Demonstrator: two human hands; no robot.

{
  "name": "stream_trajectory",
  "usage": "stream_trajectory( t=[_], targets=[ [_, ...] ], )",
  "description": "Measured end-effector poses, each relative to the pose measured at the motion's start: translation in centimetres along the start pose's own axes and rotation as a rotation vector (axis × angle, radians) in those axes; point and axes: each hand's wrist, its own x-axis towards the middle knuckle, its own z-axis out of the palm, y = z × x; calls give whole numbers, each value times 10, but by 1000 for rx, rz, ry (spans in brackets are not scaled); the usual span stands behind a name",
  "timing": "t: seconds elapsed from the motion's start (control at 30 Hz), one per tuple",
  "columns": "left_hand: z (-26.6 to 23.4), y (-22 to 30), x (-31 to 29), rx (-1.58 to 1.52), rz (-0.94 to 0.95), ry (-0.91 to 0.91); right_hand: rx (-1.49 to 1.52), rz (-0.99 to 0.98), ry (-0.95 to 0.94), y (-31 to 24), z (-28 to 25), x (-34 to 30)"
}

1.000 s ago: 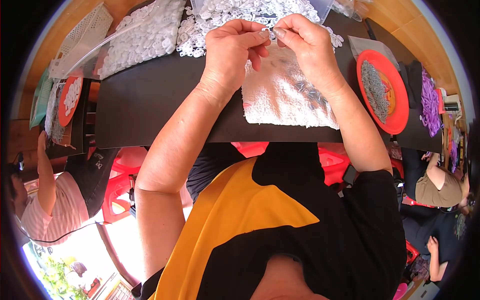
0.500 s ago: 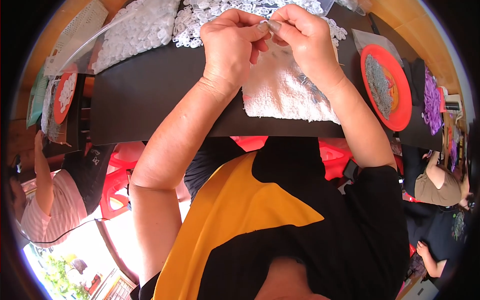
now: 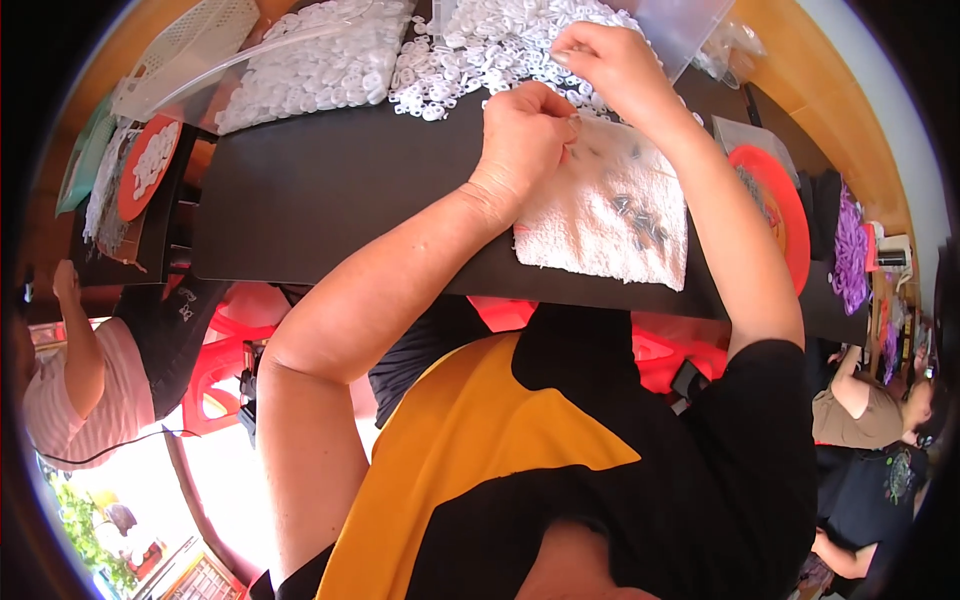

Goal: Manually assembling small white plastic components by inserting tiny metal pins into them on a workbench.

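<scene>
The left hand [image 3: 525, 140] is shown above the upper left part of a white cloth [image 3: 585, 240], with the fingers curled in and the thumb brought close to the forefinger; whether anything is gripped there cannot be told. The right hand [image 3: 618, 70] is held farther from the body, above a loose heap of small white plastic pieces [image 3: 480, 60]. Its thumb and forefinger are bent toward each other, well apart from the left hand; whether a piece is pinched between them cannot be made out.

The cloth is spread on a dark table [image 3: 340, 190], near its front edge, and small dark slivers [image 3: 640, 220] are scattered over it. A second heap of white pieces [image 3: 310, 65] is seen to the left of the loose one. At the right, a red plate [image 3: 795, 240] bearing small grey pieces [image 3: 755, 190] is partly hidden by the right forearm [image 3: 725, 220]. Purple strips [image 3: 850, 255] are heaped beyond it. At the far left, white pieces are also held on an orange-red plate [image 3: 130, 190].
</scene>
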Motion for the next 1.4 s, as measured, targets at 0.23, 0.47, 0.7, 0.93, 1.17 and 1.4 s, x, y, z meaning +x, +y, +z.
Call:
stream_trajectory(
  t=[0.23,0.47,0.7,0.93,1.17,1.4],
  targets=[
    [-1,-3,2,-35,-21,-22,-495,-180,-186,-13,39,64],
    [-2,-4,3,12,7,-38,-547,-140,-196,4,46,73],
    [-3,-2,2,-9,-24,-47,-449,-154,-153,10,39,66],
    [-1,-5,4,3,5,-52,-515,-279,-210,12,50,76],
    [-1,-5,4,6,8,-58,-522,-276,-269,3,51,70],
    [-2,-3,3,12,-15,-62,-513,-283,-259,8,55,71]
  ],
)
